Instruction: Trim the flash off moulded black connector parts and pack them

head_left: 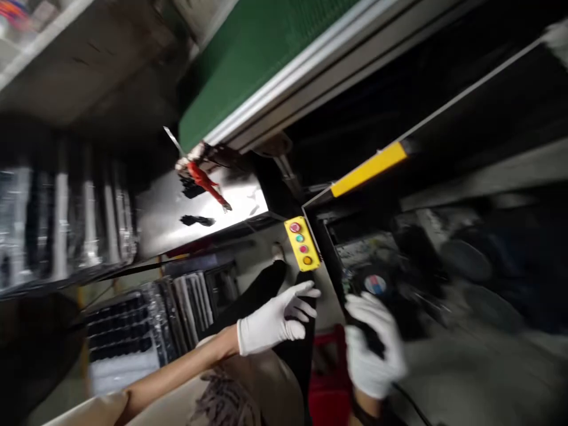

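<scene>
My left hand [277, 319], in a white glove, hangs above my lap with its fingers apart and nothing in it. To its right, my right hand [373, 343] wears a white glove too; its fingers are curved and spread, and a black patch shows between thumb and fingers, too blurred to identify. Just beyond the two hands is a yellow control box [302, 244] with red, green and orange buttons. Neither hand touches it.
A green conveyor belt [257, 65] crosses the top. A metal table [213, 207] holds a red-handled tool [204, 180] and black pieces. Bagged items [66, 219] stand at left. A yellow bar [370, 170] lies right of centre, and a red stool [328, 384] is below.
</scene>
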`<state>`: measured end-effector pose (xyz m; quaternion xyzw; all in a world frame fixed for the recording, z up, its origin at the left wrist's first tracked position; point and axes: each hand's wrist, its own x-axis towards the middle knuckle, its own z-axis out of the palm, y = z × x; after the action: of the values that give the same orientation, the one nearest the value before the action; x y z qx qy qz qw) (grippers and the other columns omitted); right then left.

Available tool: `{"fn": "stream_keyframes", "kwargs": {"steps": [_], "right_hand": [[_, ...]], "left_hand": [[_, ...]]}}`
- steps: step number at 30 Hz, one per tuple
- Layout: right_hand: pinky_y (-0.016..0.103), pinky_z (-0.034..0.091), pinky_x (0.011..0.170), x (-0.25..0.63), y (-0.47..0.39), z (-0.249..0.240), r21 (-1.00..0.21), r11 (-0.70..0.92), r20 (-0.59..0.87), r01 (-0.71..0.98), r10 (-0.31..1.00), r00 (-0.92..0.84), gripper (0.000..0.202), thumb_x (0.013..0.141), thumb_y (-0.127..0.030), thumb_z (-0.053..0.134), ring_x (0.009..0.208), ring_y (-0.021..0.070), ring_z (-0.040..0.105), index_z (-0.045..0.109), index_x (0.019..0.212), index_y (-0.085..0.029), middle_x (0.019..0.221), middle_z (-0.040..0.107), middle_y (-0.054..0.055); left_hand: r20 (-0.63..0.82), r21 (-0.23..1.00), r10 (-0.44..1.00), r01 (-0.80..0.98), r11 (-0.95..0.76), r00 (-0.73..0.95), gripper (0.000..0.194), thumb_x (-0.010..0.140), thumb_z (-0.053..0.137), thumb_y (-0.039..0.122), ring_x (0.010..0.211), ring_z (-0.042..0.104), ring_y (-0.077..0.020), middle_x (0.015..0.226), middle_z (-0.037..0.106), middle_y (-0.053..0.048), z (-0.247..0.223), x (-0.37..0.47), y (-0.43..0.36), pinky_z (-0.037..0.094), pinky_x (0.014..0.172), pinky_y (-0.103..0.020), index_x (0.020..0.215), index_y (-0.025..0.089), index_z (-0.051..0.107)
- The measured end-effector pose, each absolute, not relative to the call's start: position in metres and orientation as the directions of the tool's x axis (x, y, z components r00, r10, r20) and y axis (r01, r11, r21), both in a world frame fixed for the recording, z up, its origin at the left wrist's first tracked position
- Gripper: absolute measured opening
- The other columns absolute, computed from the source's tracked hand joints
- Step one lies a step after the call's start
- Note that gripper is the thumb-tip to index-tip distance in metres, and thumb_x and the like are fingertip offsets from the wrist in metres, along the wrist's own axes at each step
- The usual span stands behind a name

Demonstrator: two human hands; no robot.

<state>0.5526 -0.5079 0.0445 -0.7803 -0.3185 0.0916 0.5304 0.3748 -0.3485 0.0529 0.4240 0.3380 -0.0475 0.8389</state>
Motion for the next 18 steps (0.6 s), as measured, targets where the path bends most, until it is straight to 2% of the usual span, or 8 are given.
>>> {"fn": "stream_keyframes", "kwargs": {"steps": [2,5,7,8,11,13,15,18], "right_hand": [[0.064,0.061,0.112,0.522,-0.503,0.051,-0.924,-0.19,0.157,0.331,0.602,0.783,0.035,0.109,-0.062,0.062,0.126,0.0362,0.074,0.077,0.11,-0.031,0.124,0.076,0.01],[0.061,0.059,0.118,0.49,-0.49,0.052,-0.932,-0.246,0.043,0.266,0.653,0.756,0.073,0.11,-0.081,0.026,0.148,0.0379,0.061,0.08,0.107,-0.031,0.154,0.063,0.011],[0.06,0.057,0.121,0.49,-0.485,0.049,-0.922,-0.238,0.045,0.305,0.717,0.696,0.081,0.111,-0.076,0.011,0.158,0.0376,0.053,0.074,0.137,-0.033,0.171,0.05,0.009],[0.062,0.054,0.124,0.499,-0.482,0.045,-0.908,-0.265,0.057,0.323,0.687,0.725,0.075,0.113,-0.071,0.012,0.161,0.0379,0.049,0.062,0.155,-0.034,0.176,0.043,0.011],[0.069,0.043,0.131,0.554,-0.47,0.018,-0.803,-0.543,0.115,0.245,0.263,0.958,0.066,0.115,-0.054,0.039,0.164,0.0389,0.044,0.03,0.174,-0.026,0.175,0.04,0.021],[0.065,0.045,0.13,0.6,-0.459,-0.01,-0.74,-0.658,0.179,0.136,0.003,0.984,0.068,0.109,-0.048,0.058,0.156,0.037,0.054,0.039,0.167,-0.019,0.167,0.048,0.026],[0.059,0.059,0.118,0.64,-0.451,-0.033,-0.783,-0.598,0.296,0.169,-0.119,0.948,0.068,0.098,-0.045,0.074,0.139,0.0352,0.068,0.052,0.153,-0.012,0.153,0.061,0.029],[0.058,0.067,0.097,0.676,-0.454,-0.047,-0.817,-0.544,0.36,0.195,-0.216,0.908,0.034,0.082,-0.036,0.087,0.101,0.0358,0.081,0.077,0.11,-0.018,0.108,0.081,0.021]], "left_hand": [[-0.592,0.639,0.116,0.377,0.67,0.798,0.098,0.08,0.1,0.055,0.121,0.068,-0.0283,0.159,0.061,-0.017,0.075,0.401,-0.35,0.058,0.106,-0.043,0.166,0.034,0.058],[-0.607,0.674,0.094,0.448,0.587,0.789,0.061,0.083,0.097,0.059,0.119,0.069,-0.0293,0.13,0.076,-0.01,0.09,0.41,-0.348,0.056,0.107,-0.041,0.132,0.026,0.083],[-0.616,0.696,0.121,0.466,0.547,0.778,0.057,0.079,0.097,0.065,0.109,0.071,-0.0272,0.115,0.079,-0.009,0.09,0.404,-0.347,0.058,0.099,-0.037,0.114,0.021,0.086],[-0.621,0.69,0.117,0.47,0.55,0.775,0.059,0.079,0.096,0.067,0.102,0.072,-0.0253,0.111,0.079,-0.009,0.09,0.401,-0.346,0.059,0.095,-0.036,0.112,0.02,0.085],[-0.638,0.624,0.047,0.48,0.616,0.768,0.059,0.078,0.098,0.063,0.092,0.072,-0.0221,0.106,0.08,-0.01,0.091,0.399,-0.344,0.06,0.088,-0.034,0.112,0.017,0.083],[-0.658,0.583,0.017,0.494,0.645,0.753,0.054,0.077,0.103,0.054,0.092,0.074,-0.0217,0.105,0.081,-0.01,0.095,0.402,-0.342,0.061,0.088,-0.034,0.111,0.017,0.083],[-0.686,0.566,0.036,0.502,0.654,0.727,0.052,0.073,0.106,0.046,0.091,0.075,-0.021,0.103,0.082,-0.009,0.099,0.405,-0.341,0.062,0.088,-0.034,0.111,0.018,0.084],[-0.721,0.549,0.08,0.497,0.671,0.689,0.058,0.062,0.111,0.044,0.093,0.079,-0.0225,0.102,0.085,-0.007,0.1,0.404,-0.342,0.064,0.086,-0.034,0.11,0.023,0.087]]}}
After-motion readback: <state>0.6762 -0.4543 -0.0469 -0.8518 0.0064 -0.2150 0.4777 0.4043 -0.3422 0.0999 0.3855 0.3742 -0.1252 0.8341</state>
